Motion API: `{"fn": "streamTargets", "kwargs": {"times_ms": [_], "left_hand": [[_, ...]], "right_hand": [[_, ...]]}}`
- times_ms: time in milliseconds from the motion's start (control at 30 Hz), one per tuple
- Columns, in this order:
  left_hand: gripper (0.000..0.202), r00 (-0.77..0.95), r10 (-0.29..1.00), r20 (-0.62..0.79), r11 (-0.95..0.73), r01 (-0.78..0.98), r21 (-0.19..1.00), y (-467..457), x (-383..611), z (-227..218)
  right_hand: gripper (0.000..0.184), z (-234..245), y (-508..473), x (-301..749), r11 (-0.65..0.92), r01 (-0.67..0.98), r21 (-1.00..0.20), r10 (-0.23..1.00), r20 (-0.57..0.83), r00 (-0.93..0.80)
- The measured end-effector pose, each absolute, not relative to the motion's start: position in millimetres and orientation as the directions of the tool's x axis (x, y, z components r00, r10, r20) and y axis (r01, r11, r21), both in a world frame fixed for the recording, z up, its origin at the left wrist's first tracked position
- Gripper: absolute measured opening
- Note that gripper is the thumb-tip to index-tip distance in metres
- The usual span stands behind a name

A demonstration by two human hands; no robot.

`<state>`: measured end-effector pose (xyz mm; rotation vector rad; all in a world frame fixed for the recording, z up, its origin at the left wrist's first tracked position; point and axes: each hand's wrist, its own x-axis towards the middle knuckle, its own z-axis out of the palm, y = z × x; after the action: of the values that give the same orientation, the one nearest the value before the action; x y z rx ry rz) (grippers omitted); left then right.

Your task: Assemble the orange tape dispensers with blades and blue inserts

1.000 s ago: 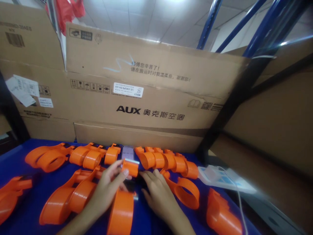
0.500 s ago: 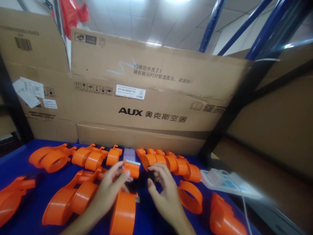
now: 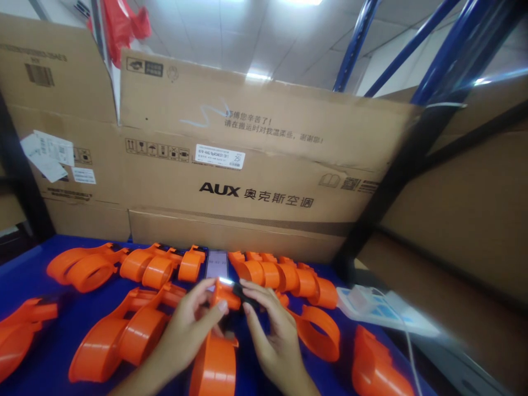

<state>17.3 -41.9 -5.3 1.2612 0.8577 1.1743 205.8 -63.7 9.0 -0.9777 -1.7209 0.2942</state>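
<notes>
My left hand (image 3: 193,316) is closed around the top end of an orange plastic tape dispenser (image 3: 226,297). An orange ring (image 3: 214,366) hangs just below that hand and appears to belong to the same dispenser; the join is hidden by my fingers. Pinched between thumb and fingers of my right hand (image 3: 274,324) is a small black piece (image 3: 246,296), touching the right end of the dispenser's top. Its exact shape is partly covered.
More orange dispensers stand in rows on the blue table (image 3: 53,352), such as one at left (image 3: 142,333) and one at right (image 3: 317,333). A phone (image 3: 217,264) lies behind my hands. A large cardboard box (image 3: 165,192) walls the back; a white cable (image 3: 408,346) runs at right.
My right hand has moved left and closed on the black piece, bringing it against the dispenser's end. The dispenser in my left hand has shifted slightly right and down.
</notes>
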Motion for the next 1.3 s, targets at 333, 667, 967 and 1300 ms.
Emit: {"fn": "streamTargets", "kwargs": {"times_ms": [333,667,967,1300], "left_hand": [[0.054,0.342,0.929,0.14,-0.08,-0.184,0.98,-47.1,22.1,-14.6],[0.058,0.235,0.97,0.056,0.012,-0.28,0.96,-46.6,24.6,-14.6],[0.047,0.238,0.97,0.054,0.017,-0.289,0.957,-42.3,19.5,-9.5],[0.048,0.207,0.978,0.035,0.021,-0.264,0.964,-43.0,20.3,-10.1]], "right_hand": [[0.031,2.7,-61.8,202.4,0.696,0.476,-0.537,0.652,0.75,-0.108],[0.041,3.1,-62.6,206.5,0.705,0.36,-0.611,0.692,0.704,-0.159],[0.02,3.0,-50.0,233.9,0.191,0.942,-0.277,0.946,0.307,-0.102],[0.018,8.8,-50.8,224.7,0.124,0.99,-0.074,0.978,0.179,-0.109]]}}
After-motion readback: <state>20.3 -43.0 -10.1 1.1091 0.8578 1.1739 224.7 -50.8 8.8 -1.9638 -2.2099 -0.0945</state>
